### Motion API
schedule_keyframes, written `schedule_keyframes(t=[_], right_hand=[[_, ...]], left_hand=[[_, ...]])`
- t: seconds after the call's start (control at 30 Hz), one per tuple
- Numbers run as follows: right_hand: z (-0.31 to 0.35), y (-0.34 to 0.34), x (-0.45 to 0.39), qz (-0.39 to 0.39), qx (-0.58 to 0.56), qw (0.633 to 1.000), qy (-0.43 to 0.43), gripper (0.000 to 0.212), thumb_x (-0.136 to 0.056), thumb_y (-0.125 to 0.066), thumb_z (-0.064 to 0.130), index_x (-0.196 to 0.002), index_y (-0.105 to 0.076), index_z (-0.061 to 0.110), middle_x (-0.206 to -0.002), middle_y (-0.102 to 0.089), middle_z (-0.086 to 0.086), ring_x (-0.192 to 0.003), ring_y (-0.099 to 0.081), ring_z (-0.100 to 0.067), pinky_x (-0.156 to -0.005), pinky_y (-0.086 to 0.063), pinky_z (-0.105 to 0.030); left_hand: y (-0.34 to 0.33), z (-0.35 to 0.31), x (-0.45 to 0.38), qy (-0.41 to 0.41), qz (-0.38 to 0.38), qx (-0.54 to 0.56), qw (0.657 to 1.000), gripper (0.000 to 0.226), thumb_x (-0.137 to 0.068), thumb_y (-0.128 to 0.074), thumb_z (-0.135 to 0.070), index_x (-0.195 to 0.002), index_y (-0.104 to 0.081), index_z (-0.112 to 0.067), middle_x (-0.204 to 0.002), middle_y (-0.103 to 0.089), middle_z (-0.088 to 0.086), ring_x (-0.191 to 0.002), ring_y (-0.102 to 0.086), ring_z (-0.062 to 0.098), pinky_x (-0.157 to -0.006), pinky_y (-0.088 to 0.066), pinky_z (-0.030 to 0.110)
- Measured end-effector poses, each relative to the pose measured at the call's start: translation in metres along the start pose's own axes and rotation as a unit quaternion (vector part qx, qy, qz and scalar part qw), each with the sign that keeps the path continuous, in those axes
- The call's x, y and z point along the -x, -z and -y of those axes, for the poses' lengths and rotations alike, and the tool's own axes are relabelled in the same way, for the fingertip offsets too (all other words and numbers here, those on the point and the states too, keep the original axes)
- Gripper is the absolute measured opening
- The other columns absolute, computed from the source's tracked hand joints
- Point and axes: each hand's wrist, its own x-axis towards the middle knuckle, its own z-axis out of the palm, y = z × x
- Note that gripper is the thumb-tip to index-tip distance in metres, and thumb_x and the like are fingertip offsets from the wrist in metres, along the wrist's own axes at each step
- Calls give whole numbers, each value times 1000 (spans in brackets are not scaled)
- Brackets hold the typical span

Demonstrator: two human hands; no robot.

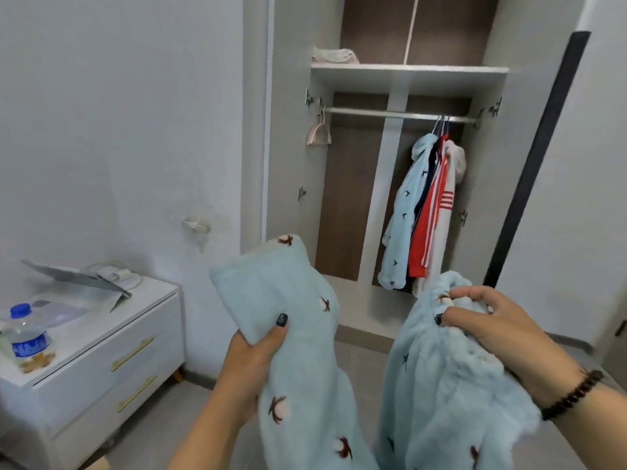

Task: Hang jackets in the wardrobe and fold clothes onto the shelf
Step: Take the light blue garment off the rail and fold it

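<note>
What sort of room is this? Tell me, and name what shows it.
Most likely a bedroom: an open built-in wardrobe with a metal hanging rail holding jackets, and a white bedside cabinet with gold handles. Both hands hold a fluffy light-blue garment.

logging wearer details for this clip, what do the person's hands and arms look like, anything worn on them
Both forearms are bare, with no sleeves in view. The left hand has dark polish on the thumbnail, the only nail of that hand in view. The right hand has a nail painted equally dark, and its wrist carries a bracelet of dark round beads. No rings or watch show.
</note>
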Motion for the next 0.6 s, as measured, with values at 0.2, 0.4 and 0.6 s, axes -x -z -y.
schedule_keyframes(t=[0.2, 0.4, 0.6], right_hand=[[27, 37, 22, -24, -61, 996, 67, 34, -72, -78, 22, -101, -60, 29, -95, -66, 4, -84, -67, -13, -52, -51, -19], [38, 38, 26, -25, -118, 986, 112, 21, -85, -66, 20, -103, -55, 23, -102, -66, -5, -94, -66, -18, -84, -56, -37], [85, 5, 22, 45, -175, 975, 131, 28, -95, -50, 32, -115, -52, 13, -113, -64, -17, -106, -64, -32, -91, -53, -49]], left_hand=[[-103, -25, 34, -133, 94, -140, 977, 18, -81, -61, -49, -97, -71, -52, -99, -73, -20, -92, -68, -3, -68, -52, 10], [-160, -29, 52, -209, 162, -175, 948, 21, -98, -55, -14, -113, -68, -21, -104, -73, -14, -99, -67, 3, -76, -51, 12], [-142, -84, 40, -224, 111, -211, 945, 25, -91, -58, -36, -116, -63, -33, -110, -70, -12, -101, -64, -1, -75, -52, 13]])
